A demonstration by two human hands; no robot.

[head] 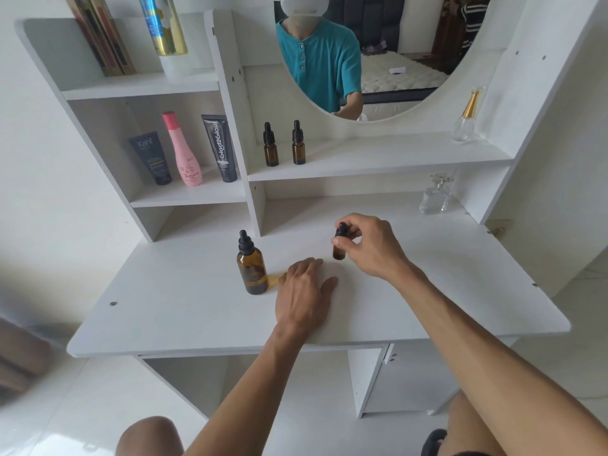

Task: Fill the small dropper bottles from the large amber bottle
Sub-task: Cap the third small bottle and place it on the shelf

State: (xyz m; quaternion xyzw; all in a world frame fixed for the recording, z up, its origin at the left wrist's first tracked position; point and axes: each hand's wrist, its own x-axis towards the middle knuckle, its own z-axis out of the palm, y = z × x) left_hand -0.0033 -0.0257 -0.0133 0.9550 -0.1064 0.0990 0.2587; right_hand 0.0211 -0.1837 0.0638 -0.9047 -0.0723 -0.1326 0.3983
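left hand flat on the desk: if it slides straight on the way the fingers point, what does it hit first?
Probably nothing soon. The left hand points up and slightly right, between the large amber bottle and the small dropper bottle held by the right hand. Bare desk ahead; depth is uncertain.

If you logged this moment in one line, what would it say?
right hand: pinching small dropper bottle | left hand: flat on desk | large amber bottle: capped, upright

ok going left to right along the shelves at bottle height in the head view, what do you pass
Kahf tube → pink bottle → Glad2Glow tube → left small dropper bottle → right small dropper bottle → gold-capped perfume bottle
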